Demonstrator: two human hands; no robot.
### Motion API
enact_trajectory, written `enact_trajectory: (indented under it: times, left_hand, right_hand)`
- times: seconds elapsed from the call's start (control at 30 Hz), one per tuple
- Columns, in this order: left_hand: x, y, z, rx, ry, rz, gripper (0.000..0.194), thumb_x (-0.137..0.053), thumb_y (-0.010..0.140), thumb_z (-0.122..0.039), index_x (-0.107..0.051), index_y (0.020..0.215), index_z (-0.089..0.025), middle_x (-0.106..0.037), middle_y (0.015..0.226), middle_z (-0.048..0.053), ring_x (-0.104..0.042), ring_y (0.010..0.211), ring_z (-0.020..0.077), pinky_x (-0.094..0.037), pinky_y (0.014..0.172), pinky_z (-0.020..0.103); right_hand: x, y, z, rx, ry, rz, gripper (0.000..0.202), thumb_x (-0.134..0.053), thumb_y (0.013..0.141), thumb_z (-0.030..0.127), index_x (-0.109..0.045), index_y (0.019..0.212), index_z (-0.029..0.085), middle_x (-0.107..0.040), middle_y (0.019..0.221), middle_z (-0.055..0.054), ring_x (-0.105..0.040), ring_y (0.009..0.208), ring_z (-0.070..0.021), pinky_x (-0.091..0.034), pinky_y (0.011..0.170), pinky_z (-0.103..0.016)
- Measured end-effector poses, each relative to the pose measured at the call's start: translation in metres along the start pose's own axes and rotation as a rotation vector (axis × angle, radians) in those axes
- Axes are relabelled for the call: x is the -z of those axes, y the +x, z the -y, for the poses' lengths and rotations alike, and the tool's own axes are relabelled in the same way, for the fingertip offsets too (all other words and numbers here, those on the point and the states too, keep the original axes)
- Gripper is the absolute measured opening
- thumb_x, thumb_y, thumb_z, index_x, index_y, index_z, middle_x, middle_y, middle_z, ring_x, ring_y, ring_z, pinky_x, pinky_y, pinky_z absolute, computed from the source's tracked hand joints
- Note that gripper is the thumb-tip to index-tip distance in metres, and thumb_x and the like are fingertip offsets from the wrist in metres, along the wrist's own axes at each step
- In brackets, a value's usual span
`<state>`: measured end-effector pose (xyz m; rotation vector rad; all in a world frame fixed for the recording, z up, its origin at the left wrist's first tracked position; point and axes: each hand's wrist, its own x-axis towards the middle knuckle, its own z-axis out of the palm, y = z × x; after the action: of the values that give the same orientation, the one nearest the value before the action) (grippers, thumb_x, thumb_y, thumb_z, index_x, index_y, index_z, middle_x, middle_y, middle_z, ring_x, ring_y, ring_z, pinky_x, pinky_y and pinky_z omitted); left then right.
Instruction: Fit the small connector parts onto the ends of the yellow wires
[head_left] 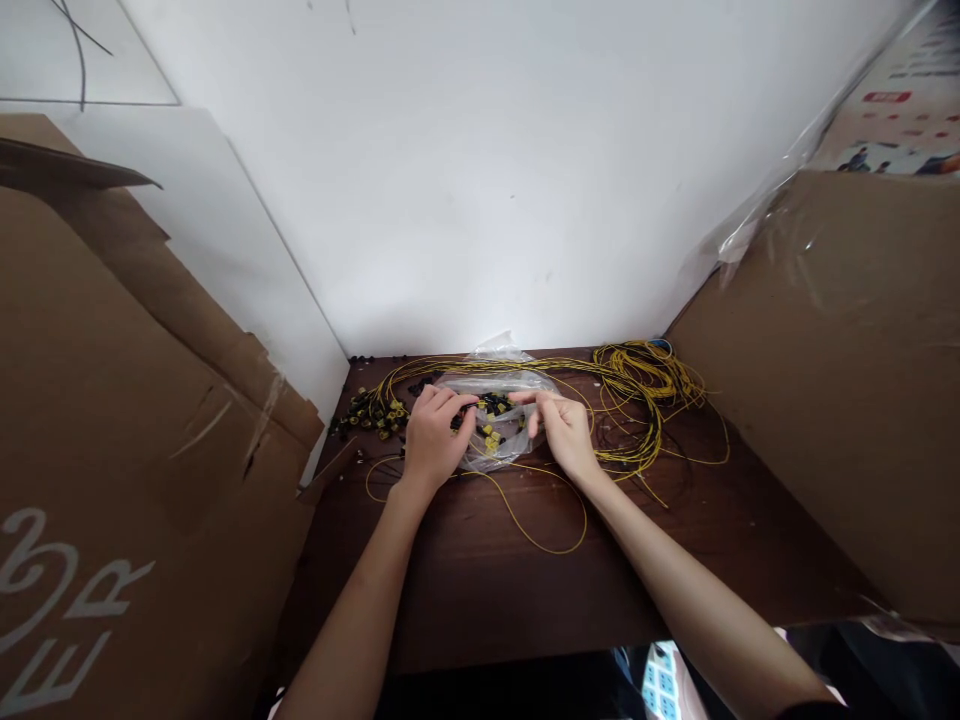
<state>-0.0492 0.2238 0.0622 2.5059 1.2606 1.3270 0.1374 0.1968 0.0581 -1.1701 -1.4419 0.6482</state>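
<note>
Small parts (491, 440) are seen at the clear bag (484, 463), between the left hand (435, 435), whose grip cannot be told, and the right hand (566, 430), fingers held apart. Yellow wires (649, 368) are best kept untangled.

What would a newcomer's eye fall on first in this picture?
Likely the bare left hand and bare right hand, mid-picture, at a clear plastic bag with small black-and-yellow parts. Next, the tangled thin yellow wires at the far right of the dark brown tabletop. Finally, the large brown cardboard with white lettering along the left side.
</note>
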Motion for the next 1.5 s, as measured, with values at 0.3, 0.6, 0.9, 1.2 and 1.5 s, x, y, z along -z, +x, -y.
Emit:
enact_trajectory:
  times: [0.3,0.6,0.9,1.2,1.5]
  left_hand:
    - [-0.010,-0.003,-0.013,0.026,-0.186,0.050,0.014,-0.054,0.084,-0.020,-0.067,0.088,-0.019,-0.061,0.079,0.003,-0.052,0.082,0.0166,-0.045,0.075,0.031]
    - [-0.012,-0.003,-0.016,0.127,-0.285,0.120,0.017,-0.054,0.084,-0.023,-0.068,0.091,-0.018,-0.061,0.079,0.003,-0.054,0.073,0.0138,-0.043,0.064,0.026]
    - [-0.012,-0.002,-0.018,0.214,-0.373,0.190,0.020,-0.054,0.083,-0.022,-0.068,0.096,-0.017,-0.060,0.075,0.003,-0.050,0.062,0.0101,-0.039,0.058,0.021]
    - [-0.014,-0.001,-0.017,0.296,-0.430,0.156,0.020,-0.056,0.081,-0.023,-0.069,0.093,-0.015,-0.064,0.076,0.004,-0.051,0.062,0.0110,-0.038,0.056,0.021]
    - [-0.016,-0.003,-0.019,0.266,-0.454,0.191,0.021,-0.055,0.081,-0.024,-0.069,0.092,-0.013,-0.059,0.068,0.003,-0.044,0.054,0.0092,-0.035,0.051,0.021]
  right_hand:
    - [-0.012,-0.004,0.000,0.078,-0.099,0.068,0.020,-0.055,0.084,0.035,-0.066,0.088,0.018,-0.068,0.078,-0.004,-0.062,0.072,-0.0171,-0.047,0.070,-0.028]
    - [-0.007,-0.001,0.000,0.108,-0.104,0.099,0.014,-0.059,0.080,0.028,-0.067,0.082,0.017,-0.066,0.073,-0.003,-0.059,0.065,-0.0149,-0.047,0.065,-0.027]
    - [-0.005,0.000,0.001,0.030,-0.118,-0.010,0.016,-0.057,0.080,0.029,-0.066,0.077,0.016,-0.066,0.074,-0.003,-0.058,0.065,-0.0147,-0.044,0.063,-0.025]
    - [-0.001,0.003,-0.006,-0.041,-0.012,-0.141,0.016,-0.060,0.077,0.031,-0.064,0.079,0.016,-0.064,0.071,-0.002,-0.057,0.064,-0.0147,-0.044,0.061,-0.025]
    - [-0.006,-0.002,0.001,0.086,-0.058,0.062,0.015,-0.058,0.080,0.028,-0.068,0.085,0.017,-0.068,0.080,-0.005,-0.061,0.073,-0.0172,-0.047,0.068,-0.028]
